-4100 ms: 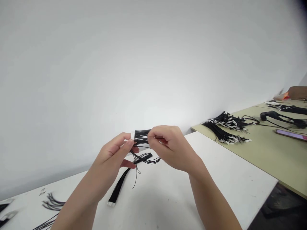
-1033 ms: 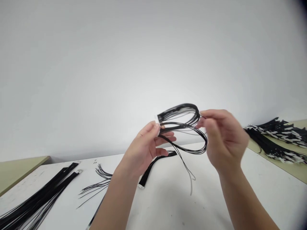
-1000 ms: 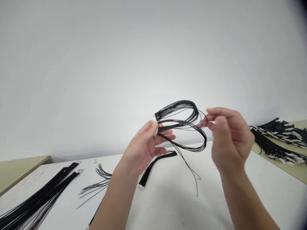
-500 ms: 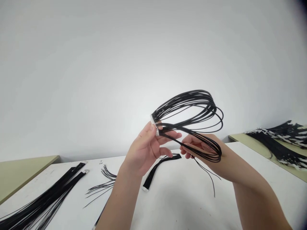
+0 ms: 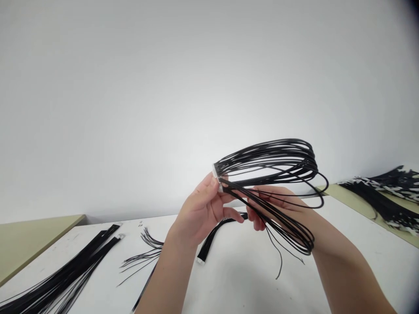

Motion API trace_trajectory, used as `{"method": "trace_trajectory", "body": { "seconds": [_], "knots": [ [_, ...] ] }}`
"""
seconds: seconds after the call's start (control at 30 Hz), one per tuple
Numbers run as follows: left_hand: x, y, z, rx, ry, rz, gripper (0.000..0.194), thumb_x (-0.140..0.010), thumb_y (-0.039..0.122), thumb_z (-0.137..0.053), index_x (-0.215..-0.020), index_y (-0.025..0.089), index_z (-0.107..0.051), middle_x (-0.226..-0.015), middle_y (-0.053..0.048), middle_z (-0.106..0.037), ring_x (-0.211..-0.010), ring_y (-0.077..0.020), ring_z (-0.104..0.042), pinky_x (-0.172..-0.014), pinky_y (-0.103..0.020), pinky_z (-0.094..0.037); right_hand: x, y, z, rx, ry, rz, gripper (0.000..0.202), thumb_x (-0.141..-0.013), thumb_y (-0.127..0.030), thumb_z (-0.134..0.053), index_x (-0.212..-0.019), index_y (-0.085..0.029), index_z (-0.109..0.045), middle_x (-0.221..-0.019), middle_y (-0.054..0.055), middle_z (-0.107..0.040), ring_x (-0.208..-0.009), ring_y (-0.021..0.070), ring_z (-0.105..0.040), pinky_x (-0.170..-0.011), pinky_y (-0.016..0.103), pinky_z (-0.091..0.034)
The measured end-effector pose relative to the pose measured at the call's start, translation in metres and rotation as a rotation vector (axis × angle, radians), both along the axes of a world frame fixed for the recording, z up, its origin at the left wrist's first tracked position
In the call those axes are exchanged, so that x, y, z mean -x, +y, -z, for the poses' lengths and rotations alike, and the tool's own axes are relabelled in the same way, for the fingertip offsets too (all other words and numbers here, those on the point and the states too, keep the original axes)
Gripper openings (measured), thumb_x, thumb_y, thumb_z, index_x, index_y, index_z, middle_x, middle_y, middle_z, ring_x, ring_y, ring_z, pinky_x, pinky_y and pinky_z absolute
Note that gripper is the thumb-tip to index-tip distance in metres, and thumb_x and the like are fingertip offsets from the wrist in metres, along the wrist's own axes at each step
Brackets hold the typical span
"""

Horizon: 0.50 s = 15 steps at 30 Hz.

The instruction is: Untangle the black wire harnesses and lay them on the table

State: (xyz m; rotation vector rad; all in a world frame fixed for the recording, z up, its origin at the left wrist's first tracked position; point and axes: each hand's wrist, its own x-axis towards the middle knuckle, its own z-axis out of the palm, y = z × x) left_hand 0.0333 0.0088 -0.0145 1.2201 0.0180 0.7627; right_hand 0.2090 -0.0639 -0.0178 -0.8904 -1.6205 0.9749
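Raised above the white table, a black wire harness [image 5: 284,152] bends in wide loops toward the right. My left hand [image 5: 201,213] pinches its white connectors [image 5: 215,170] between thumb and fingers, while its lower fingers curl loosely. My right hand [image 5: 255,213] is close beside it, behind the lower loop, with its fingertips closed on thin black wires of the harness. Below those fingers, two loose wire ends [image 5: 280,261] hang down. Part of the right hand is hidden by the wires.
Long bundles of black wires [image 5: 65,270] lie on the table [image 5: 242,283] at left. Another harness with fanned ends [image 5: 150,253] is partly behind my left forearm, and a further one [image 5: 207,244] lies behind my hands. More harnesses [image 5: 376,200] rest on a greenish board at right.
Both hands and the harness have shifted slightly right and down in view. The loops have swung lower and spread, with one wire sagging further right.
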Motion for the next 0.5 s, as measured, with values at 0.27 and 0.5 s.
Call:
{"method": "trace_trajectory", "body": {
  "seconds": [0.27, 0.5],
  "knots": [
    [-0.002, 0.002, 0.001, 0.037, -0.039, 0.023, 0.017, -0.094, 0.037, -0.048, -0.093, 0.022, -0.058, -0.095, -0.004, -0.067, -0.078, -0.0156, -0.066, -0.063, -0.028, -0.057, 0.006, -0.006, 0.002, -0.111, -0.002, 0.056, 0.027, -0.092, -0.038, -0.053, -0.108, -0.020, -0.064, -0.063, -0.001, -0.049, -0.051, 0.0095, -0.044, -0.050, 0.023, -0.044],
    [-0.002, 0.002, 0.003, 0.041, -0.038, 0.021, 0.018, -0.093, 0.037, -0.050, -0.094, 0.021, -0.058, -0.094, -0.005, -0.066, -0.077, -0.0163, -0.065, -0.060, -0.028, -0.057, 0.000, -0.010, 0.014, -0.053, -0.012, 0.086, 0.029, -0.091, -0.042, -0.054, -0.110, -0.022, -0.063, -0.074, 0.001, -0.051, -0.055, 0.0082, -0.046, -0.049, 0.021, -0.040]
  ]
}}
